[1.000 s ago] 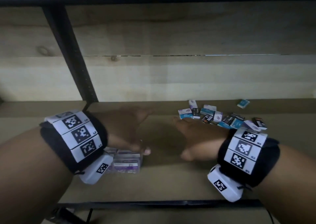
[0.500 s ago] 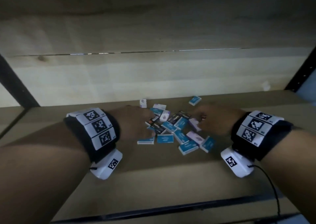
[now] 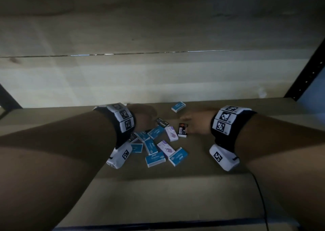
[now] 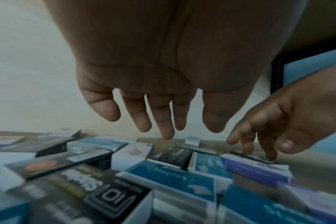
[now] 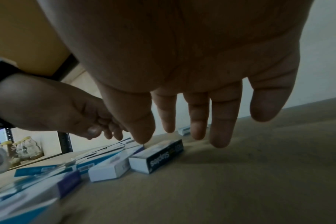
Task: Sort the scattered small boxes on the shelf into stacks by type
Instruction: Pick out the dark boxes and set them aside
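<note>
Pale wooden boards form the back wall of a dim shelving unit, and a tan shelf (image 3: pixel 228 186) runs across below them, with a black metal upright (image 3: pixel 306 68) rising at the far right.

Two bare forearms reach in from the near side, each wearing a dark wristband with printed black-and-white markers.

Between them, toward the middle of the shelf, lies the scattered pile of small boxes (image 3: pixel 154 142), flat and jumbled, many touching or overlapping. Three kinds show: teal boxes (image 3: pixel 155 159) marked "Staples", white-and-purple boxes (image 3: pixel 171 134), and black boxes (image 3: pixel 162 123). One lone teal box (image 3: pixel 178 106) sits apart, farther back near the wall.

The left hand (image 3: pixel 142 118) hovers above the far left part of the pile, its fingers (image 4: pixel 163 121) spread, hanging loose and holding nothing. The right hand (image 3: pixel 197 123) is at the pile's right edge with fingers apart; its fingertips come down beside a black box with an orange spot (image 3: pixel 182 130), perhaps touching it, though nothing is gripped.

No finished stack appears in these views, so the sorting looks to be at the picking stage. The likely next move is to pinch that black box by its edges and lift it clear, then set it with its own kind.

Neighbouring boxes press close on its left, so a careless lift could nudge them. Beyond the left upright, some jars (image 5: pixel 25 150) stand well away from the work.
</note>
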